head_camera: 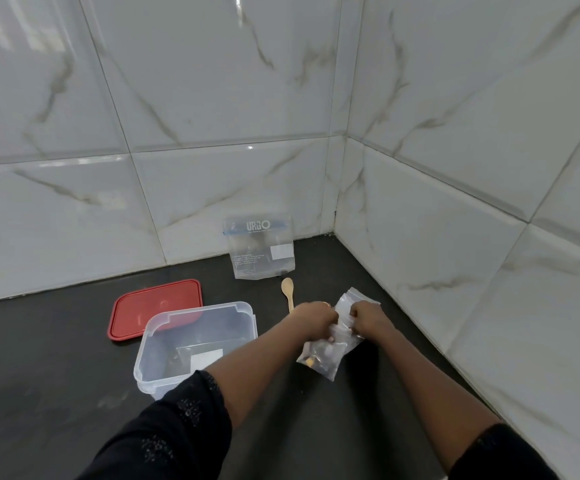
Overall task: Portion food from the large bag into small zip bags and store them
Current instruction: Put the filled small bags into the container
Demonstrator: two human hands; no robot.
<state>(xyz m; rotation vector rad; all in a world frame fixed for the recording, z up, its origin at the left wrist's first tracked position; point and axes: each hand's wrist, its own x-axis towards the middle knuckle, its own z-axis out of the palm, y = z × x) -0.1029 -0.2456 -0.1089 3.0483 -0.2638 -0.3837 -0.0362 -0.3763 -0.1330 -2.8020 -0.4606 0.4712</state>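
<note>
Head view: left hand and right hand both pinch the small clear plastic zip bag at its top, so I'd squeeze the air out and press along the seal evenly.

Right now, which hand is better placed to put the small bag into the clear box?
Probably the left hand. The box lies on the left side, beside the left forearm, and this hand grips the bag. The right hand also holds it but would have to cross over.

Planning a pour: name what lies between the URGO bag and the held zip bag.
A wooden spoon, flat on the dark counter; the head view shows it.
</note>
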